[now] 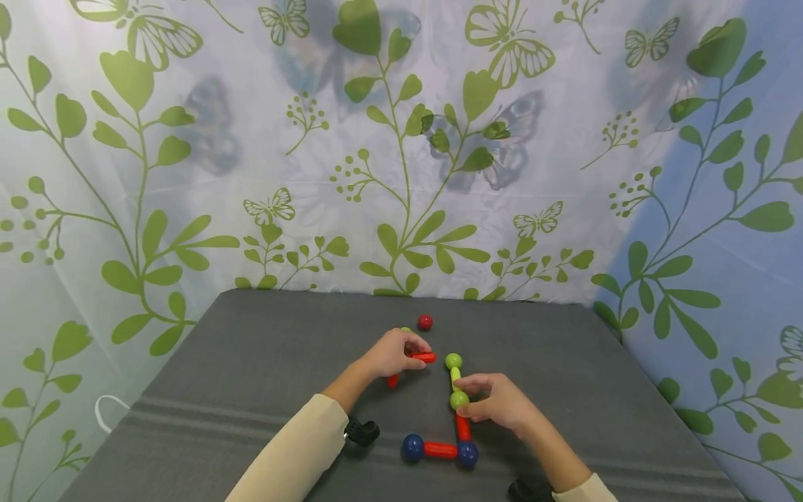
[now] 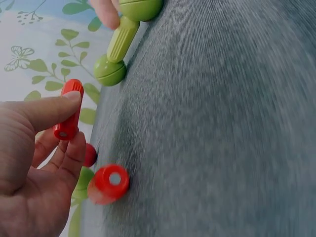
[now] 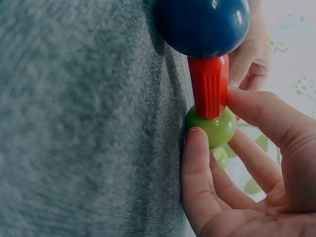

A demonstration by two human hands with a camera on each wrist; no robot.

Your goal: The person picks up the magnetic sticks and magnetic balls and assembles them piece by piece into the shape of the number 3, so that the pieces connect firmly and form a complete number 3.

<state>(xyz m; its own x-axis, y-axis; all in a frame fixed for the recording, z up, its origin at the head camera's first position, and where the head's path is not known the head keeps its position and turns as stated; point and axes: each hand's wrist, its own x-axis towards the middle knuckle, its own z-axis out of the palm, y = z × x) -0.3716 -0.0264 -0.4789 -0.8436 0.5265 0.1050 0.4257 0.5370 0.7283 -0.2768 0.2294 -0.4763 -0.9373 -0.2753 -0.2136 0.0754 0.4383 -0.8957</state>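
Between thumb and fingers, my left hand (image 1: 390,353) pinches a red magnetic rod (image 2: 66,129), held up off the grey table. Beneath that hand lie another red rod (image 2: 109,182) with a metal disc in its end and a green ball (image 2: 84,183), partly hidden. My right hand (image 1: 502,403) grips the middle green ball (image 3: 217,129) of a joined chain. From this ball a light green rod (image 2: 123,39) runs away to a far green ball (image 1: 454,360). Toward me, a red rod (image 3: 208,89) joins it to a blue ball (image 1: 467,454).
From that corner blue ball, a red rod (image 1: 440,450) leads left to another blue ball (image 1: 413,448). A loose red ball (image 1: 425,322) sits farther back on the grey table (image 1: 251,362). A leaf-patterned curtain (image 1: 351,230) hangs behind the table's far edge.
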